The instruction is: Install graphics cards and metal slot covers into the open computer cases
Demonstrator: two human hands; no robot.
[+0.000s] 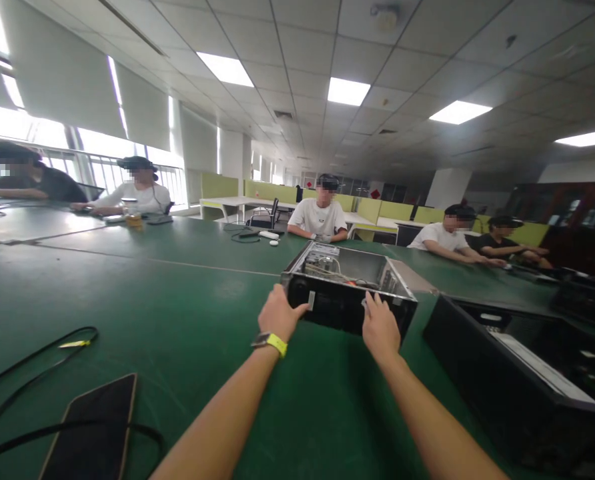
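1. Case [345, 310], open-topped, is straight ahead at the bench [202, 320]; whether it rests fully is unclear.
2. Of the hands, the left [279, 313] grips its near left corner; the right [381, 327] touches its front, grip uncertain.
3. Probably steadying or shifting it; moving it calls for a level, two-handed hold.
4. Black box [457, 353] limits room rightward; a person [317, 220] sits beyond. Leftward, a cable [75, 422] crosses a dark panel [87, 447].

This looks like an open-plan office, shown by the pale-green partitions [220, 185] and white desks [227, 201] on the far side, a black chair [275, 212] beside them, flat light panels [348, 91] in a tiled ceiling [307, 40], blinds [57, 73] over windows [47, 127] at left, and a broad green table [192, 307] near.
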